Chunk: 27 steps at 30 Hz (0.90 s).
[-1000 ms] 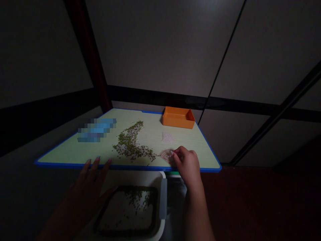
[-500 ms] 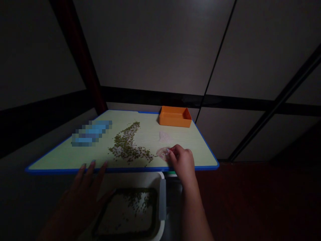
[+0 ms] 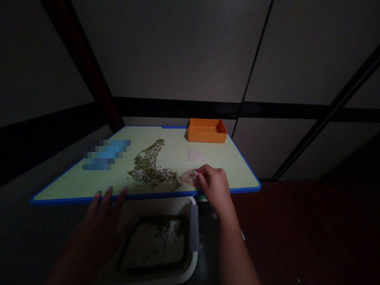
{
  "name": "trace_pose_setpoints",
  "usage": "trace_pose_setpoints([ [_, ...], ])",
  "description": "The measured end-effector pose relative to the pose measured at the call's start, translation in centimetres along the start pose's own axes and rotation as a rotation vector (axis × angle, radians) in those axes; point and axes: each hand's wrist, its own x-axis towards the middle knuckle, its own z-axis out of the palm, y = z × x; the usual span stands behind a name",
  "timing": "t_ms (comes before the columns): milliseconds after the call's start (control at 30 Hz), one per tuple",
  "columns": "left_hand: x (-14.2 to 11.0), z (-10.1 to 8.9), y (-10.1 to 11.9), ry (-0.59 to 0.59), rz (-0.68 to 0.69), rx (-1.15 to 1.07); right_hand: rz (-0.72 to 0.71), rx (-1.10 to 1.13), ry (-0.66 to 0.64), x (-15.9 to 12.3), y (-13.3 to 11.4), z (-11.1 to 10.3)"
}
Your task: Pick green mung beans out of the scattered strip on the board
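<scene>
On a pale yellow-green board (image 3: 175, 146) with a blue rim, my right hand (image 3: 212, 182) is closed in a pinch at the right side of a pinkish, see-through, fan-shaped piece (image 3: 187, 177). Its exact kind is unclear. Small green bits (image 3: 148, 162), like beans or seeds, lie scattered left of that piece, partly touching its edge. Behind my pinching fingers rests a small whitish see-through packet or patch (image 3: 194, 155). My left hand (image 3: 102, 225) is open, fingers spread, with its fingertips at the board's front edge; nothing shows in it.
An orange open box (image 3: 207, 137) stands at the board's back right. A blurred-out blue item (image 3: 108, 154) lies at the left. Under the front edge sits a whitish bin (image 3: 193, 265) with a grey handle and green bits inside. A panelled wall (image 3: 178, 51) rises behind.
The fan-shaped piece and my right hand's fingertips have shifted slightly left, toward the green bits. My left hand stays at the board's edge. The view has tilted a little.
</scene>
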Motion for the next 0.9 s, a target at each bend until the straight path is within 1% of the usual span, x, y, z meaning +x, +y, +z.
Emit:
trace_pose_setpoints([
  [100, 0.1, -0.4, 0.1, -0.049, -0.006, 0.022, 0.031, 0.003, 0.013, -0.1, 0.7, -0.6],
  [200, 0.1, -0.8, 0.4, -0.088, -0.043, 0.042, 0.044, 0.023, -0.014, -0.1, 1.5, -0.9],
  [300, 0.1, -1.0, 0.6, -0.095, -0.038, 0.055, 0.077, 0.012, -0.011, 0.1, 1.9, -0.5],
  [500, 0.0, -1.2, 0.6, -0.142, -0.045, 0.059, 0.154, -0.129, 0.069, 0.8, 1.6, 0.8],
  [600, 0.0, -1.5, 0.8, -0.163, -0.044, 0.06, 0.179, -0.133, 0.091, 0.9, 1.6, 0.9],
  [700, 0.1, -1.6, 1.0, -0.164, -0.03, 0.062, 0.142, -0.026, 0.073, 0.7, 1.7, 0.6],
  [800, 0.2, -1.7, 1.1, -0.183, -0.032, 0.057, 0.079, 0.093, 0.026, 0.5, 1.7, 0.4],
  [900, 0.2, -1.8, 1.1, -0.194, -0.041, 0.053, 0.047, 0.131, -0.01, 0.5, 1.6, 0.3],
])
